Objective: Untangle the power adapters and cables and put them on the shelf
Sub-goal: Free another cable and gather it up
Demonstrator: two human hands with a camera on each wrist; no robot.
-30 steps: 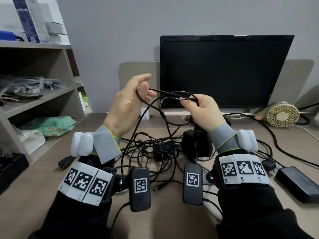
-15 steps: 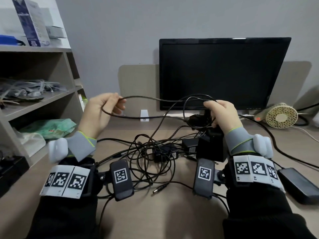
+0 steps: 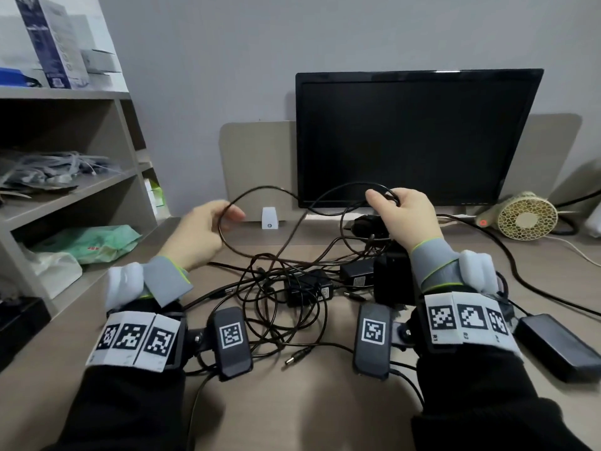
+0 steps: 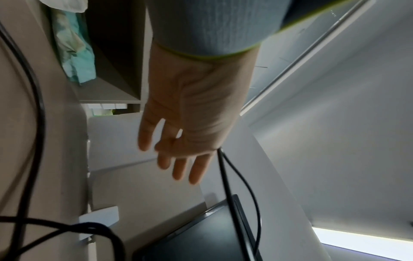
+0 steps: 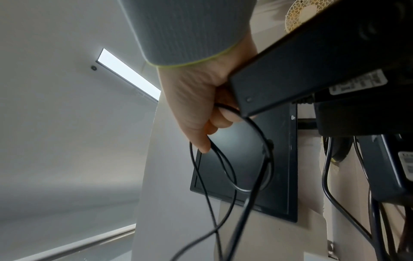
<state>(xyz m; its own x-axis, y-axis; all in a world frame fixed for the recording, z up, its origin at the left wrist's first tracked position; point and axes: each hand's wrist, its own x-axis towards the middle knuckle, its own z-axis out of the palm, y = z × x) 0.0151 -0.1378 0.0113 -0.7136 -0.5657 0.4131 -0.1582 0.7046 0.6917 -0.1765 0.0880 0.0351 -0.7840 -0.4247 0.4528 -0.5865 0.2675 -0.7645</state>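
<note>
A thin black cable (image 3: 260, 188) arcs between my two hands above the desk. My left hand (image 3: 208, 232) is in front of the shelf with straight, spread fingers; the cable (image 4: 228, 176) runs past its thumb side, and the hand (image 4: 185, 141) grips nothing. My right hand (image 3: 400, 209) is raised before the monitor, fingers curled round several loops of that cable (image 5: 223, 167). A black adapter brick (image 5: 290, 70) lies against the right palm (image 5: 201, 106). Below, a tangle of black cables (image 3: 276, 307) and small adapters (image 3: 309, 291) lies on the desk.
The grey shelf (image 3: 65, 193) stands at the left, holding bagged cables and a green packet (image 3: 91, 242). A black monitor (image 3: 416, 138) is behind the hands, a small fan (image 3: 523, 216) at right. A large adapter brick (image 3: 556, 346) lies at the desk's right, a loose barrel plug (image 3: 297, 356) near the front.
The hands have moved apart, drawing the cable out. My left hand dropped lower and to the left and its fingers straightened off the cable. My right hand keeps its grip on the loops.
</note>
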